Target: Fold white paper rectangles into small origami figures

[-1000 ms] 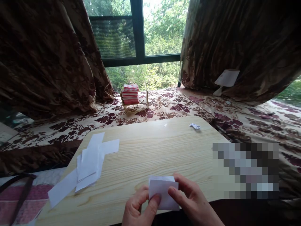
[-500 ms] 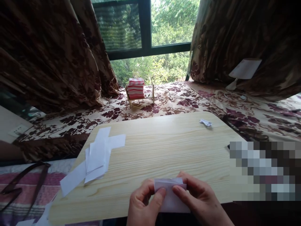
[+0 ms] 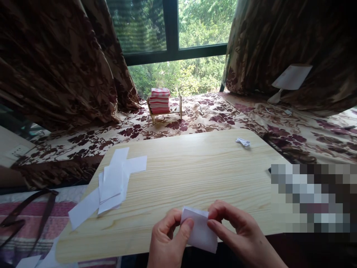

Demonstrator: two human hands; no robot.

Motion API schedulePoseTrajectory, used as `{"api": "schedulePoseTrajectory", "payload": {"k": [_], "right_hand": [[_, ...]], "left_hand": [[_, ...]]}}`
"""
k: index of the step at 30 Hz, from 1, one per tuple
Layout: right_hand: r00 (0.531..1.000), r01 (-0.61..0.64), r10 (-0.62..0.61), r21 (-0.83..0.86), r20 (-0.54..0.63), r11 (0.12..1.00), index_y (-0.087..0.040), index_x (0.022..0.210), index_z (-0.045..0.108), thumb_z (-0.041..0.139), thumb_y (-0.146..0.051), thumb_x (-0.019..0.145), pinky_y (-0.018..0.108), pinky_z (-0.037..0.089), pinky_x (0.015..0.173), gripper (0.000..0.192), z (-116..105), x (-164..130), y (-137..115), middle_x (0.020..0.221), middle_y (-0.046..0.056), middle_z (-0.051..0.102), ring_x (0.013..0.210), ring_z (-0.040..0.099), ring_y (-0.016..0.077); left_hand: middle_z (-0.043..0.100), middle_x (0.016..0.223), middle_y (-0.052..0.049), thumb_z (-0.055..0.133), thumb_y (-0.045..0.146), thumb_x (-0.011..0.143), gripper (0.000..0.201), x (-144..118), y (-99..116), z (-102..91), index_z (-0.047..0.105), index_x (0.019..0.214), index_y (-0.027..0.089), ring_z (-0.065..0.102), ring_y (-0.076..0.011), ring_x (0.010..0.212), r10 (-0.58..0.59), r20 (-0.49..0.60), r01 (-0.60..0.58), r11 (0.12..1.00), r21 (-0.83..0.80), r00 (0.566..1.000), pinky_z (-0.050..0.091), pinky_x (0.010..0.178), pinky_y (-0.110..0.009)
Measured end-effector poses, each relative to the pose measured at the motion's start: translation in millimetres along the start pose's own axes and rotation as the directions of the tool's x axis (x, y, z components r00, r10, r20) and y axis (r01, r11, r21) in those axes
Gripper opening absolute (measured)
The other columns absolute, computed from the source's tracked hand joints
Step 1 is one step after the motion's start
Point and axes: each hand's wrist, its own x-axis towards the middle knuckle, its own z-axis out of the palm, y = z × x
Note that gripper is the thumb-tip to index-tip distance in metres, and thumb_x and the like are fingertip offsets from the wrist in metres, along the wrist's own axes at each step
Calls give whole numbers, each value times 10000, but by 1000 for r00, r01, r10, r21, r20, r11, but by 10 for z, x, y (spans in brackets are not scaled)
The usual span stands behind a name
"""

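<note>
Both my hands hold a small folded piece of white paper (image 3: 201, 231) above the near edge of a light wooden table (image 3: 189, 175). My left hand (image 3: 167, 240) pinches its left edge between thumb and fingers. My right hand (image 3: 240, 232) grips its right edge, with the fingertips on the top fold. The lower part of the paper hangs past the table's edge.
A loose pile of white paper strips (image 3: 111, 186) lies at the table's left. A small crumpled paper bit (image 3: 243, 142) sits at the far right corner. Behind, on floral cloth, a little wooden rack holds red striped fabric (image 3: 159, 100). Dark straps (image 3: 25, 208) lie at left.
The view has shifted slightly. The folded paper has tilted in my hands, its right side lower, and my fingers have shifted along its top edge.
</note>
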Motion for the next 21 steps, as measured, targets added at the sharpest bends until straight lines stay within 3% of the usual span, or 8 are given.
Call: {"api": "schedulePoseTrajectory", "payload": {"k": [4,6,14,21], "right_hand": [[999,-36,36,10,23,999,-212,751,634,608,-345,859,217,489,616,173,19,-1,-4,696,-7,614,665,583,142],[999,-53,53,18,11,998,-211,751,638,606,-357,856,222,489,617,183,28,-4,5,704,-2,617,675,585,148],[1000,-20,20,-12,9,1000,-215,737,636,605,-359,854,215,496,583,188,14,3,-3,690,1,610,646,582,145],[1000,-11,10,-24,-17,1000,-218,769,668,625,-361,837,219,520,597,164,4,-16,11,732,15,653,677,615,158]], "left_hand": [[684,821,-34,712,385,733,331,-31,-50,7,683,994,183,642,-188,805,116,-168,-102,991,85,979,502,727,-238],[682,853,-32,712,375,732,358,-41,-61,10,668,1037,194,646,-186,826,172,-209,-145,979,141,963,505,751,-238],[631,745,-12,710,333,716,183,-20,45,7,643,780,176,601,-158,726,106,-163,-90,991,99,981,473,665,-213],[630,700,-18,719,335,711,191,-37,109,8,637,685,165,583,-155,684,44,-114,-40,998,40,993,466,630,-214]]}}
